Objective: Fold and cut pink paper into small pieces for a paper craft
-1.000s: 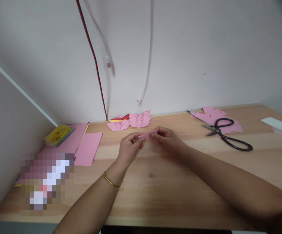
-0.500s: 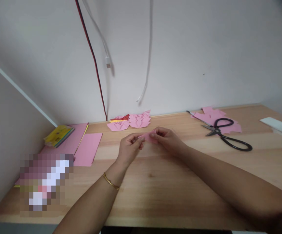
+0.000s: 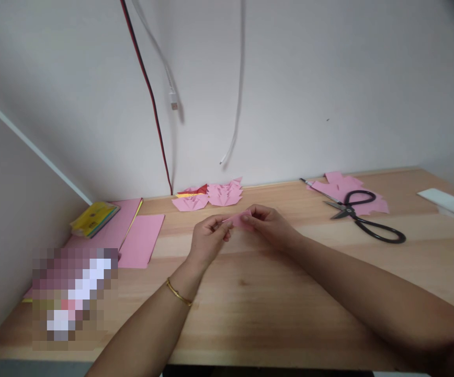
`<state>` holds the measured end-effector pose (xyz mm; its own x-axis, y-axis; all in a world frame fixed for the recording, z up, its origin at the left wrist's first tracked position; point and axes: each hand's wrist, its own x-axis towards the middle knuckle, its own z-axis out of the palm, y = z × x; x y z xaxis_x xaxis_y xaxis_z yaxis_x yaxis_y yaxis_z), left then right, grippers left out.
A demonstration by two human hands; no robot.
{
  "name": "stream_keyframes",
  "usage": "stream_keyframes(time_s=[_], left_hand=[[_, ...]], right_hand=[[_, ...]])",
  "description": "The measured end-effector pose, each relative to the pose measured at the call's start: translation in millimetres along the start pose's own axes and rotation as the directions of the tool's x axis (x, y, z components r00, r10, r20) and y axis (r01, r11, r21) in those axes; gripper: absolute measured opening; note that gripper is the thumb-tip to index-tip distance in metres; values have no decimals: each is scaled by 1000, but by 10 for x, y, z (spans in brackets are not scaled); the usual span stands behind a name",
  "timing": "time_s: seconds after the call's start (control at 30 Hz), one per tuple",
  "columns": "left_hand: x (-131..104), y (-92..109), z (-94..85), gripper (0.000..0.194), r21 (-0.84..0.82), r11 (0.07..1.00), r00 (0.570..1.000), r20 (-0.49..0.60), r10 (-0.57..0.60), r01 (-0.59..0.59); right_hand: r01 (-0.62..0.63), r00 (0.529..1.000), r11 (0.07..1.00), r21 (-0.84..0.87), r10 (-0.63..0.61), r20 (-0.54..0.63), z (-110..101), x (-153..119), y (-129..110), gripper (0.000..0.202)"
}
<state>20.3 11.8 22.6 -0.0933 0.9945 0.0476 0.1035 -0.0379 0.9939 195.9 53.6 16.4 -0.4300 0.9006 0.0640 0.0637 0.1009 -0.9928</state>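
Between my two hands, above the middle of the wooden table (image 3: 246, 314), is a small piece of pink paper (image 3: 239, 220). My left hand (image 3: 210, 234) pinches its left end between thumb and fingers. At the right end, my right hand (image 3: 268, 224) grips it the same way, thumb on the near side. Fingers cover part of the paper, so its full shape is hidden. Behind my hands, near the wall, stand folded pink paper pieces (image 3: 225, 195), with a red and yellow piece (image 3: 193, 191) among those on the left.
Open black-handled scissors (image 3: 350, 211) lie on the right, touching pink paper scraps (image 3: 374, 204) and a pen (image 3: 321, 191). Farther right is a white object (image 3: 449, 204). Pink sheets (image 3: 143, 241) and a yellow packet (image 3: 94, 220) lie left. Cables (image 3: 148, 86) hang along the wall.
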Motion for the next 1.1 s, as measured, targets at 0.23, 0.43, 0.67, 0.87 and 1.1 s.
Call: stream_keyframes(time_s=[0.23,0.43,0.67,0.87,1.1], left_hand=[[5,-25,-3,24,-13,1000,1000,3,-6,6],[3,-16,0,21,3,1000,1000,-10,5,-5],[-24,-21,6,19,51,998,998,43,37,-39],[-38,-18,0,16,58,998,995,92,25,-31],[34,-56,-74,21,-24,999,996,74,-39,41]], right_hand=[[6,1000,1000,15,-6,-2,-1,3,10,35],[2,1000,1000,28,-2,3,-6,9,15,35],[-19,997,999,44,16,70,14,-17,-13,33],[13,997,1000,-26,-11,77,1,-17,10,32],[-23,999,998,-58,25,36,-105,27,-30,36]])
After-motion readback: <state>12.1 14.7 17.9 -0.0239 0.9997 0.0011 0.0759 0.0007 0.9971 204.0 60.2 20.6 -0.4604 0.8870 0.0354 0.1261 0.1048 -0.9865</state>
